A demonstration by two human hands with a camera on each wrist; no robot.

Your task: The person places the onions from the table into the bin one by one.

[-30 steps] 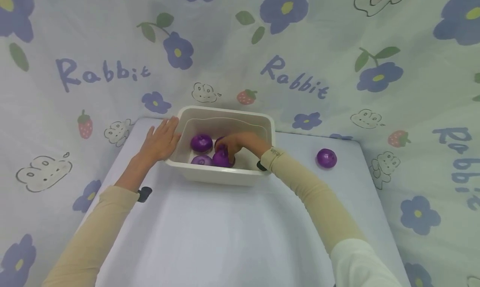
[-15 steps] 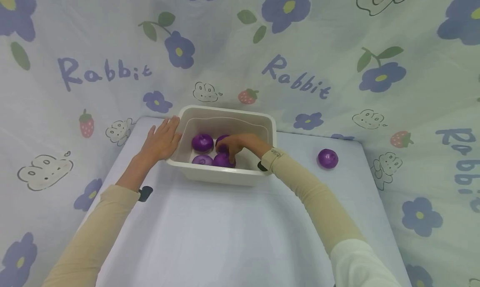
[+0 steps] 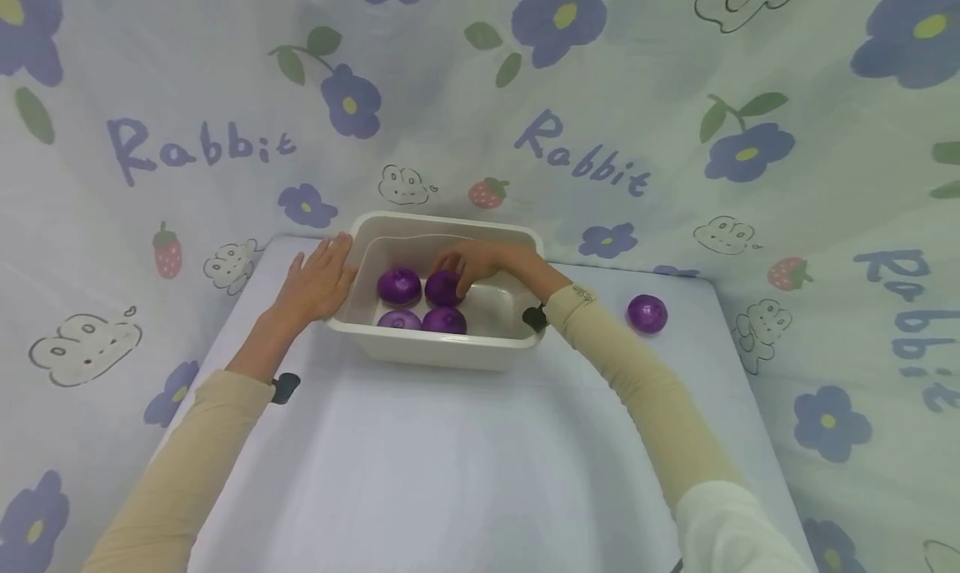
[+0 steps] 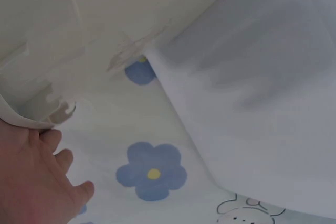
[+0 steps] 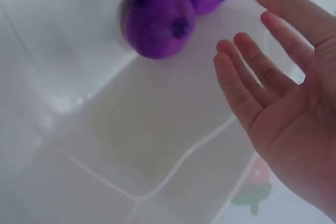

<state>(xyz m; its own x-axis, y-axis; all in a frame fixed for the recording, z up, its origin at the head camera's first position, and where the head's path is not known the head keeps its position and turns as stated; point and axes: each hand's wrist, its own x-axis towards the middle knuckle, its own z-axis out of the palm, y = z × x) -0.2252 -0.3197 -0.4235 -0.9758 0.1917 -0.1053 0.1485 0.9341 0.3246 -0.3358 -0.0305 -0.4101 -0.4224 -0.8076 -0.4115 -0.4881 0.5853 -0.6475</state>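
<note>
Purple onions lie in a white plastic bin (image 3: 438,352). Two sit toward its back, a left one (image 3: 399,285) and a right one (image 3: 441,289); two more, a paler onion (image 3: 399,318) and a darker onion (image 3: 444,320), are partly hidden by the front wall. My right hand (image 3: 480,261) is inside the bin, overlapping the back right onion in the head view. In the right wrist view its fingers (image 5: 231,72) are extended, apart from the onions, and hold nothing. My left hand (image 3: 318,283) rests with spread fingers against the bin's left rim (image 4: 21,120).
Another purple onion (image 3: 647,314) lies on the white-covered table (image 3: 465,465), right of the bin. A patterned cloth (image 3: 450,98) hangs behind and around the table. Dark wrist devices, a left one (image 3: 285,387) and a right one (image 3: 535,317), sit at the sleeves.
My right hand has let go of the front right onion and risen toward the back of the bin, its fingers loosened. The left hand stays at the rim.
</note>
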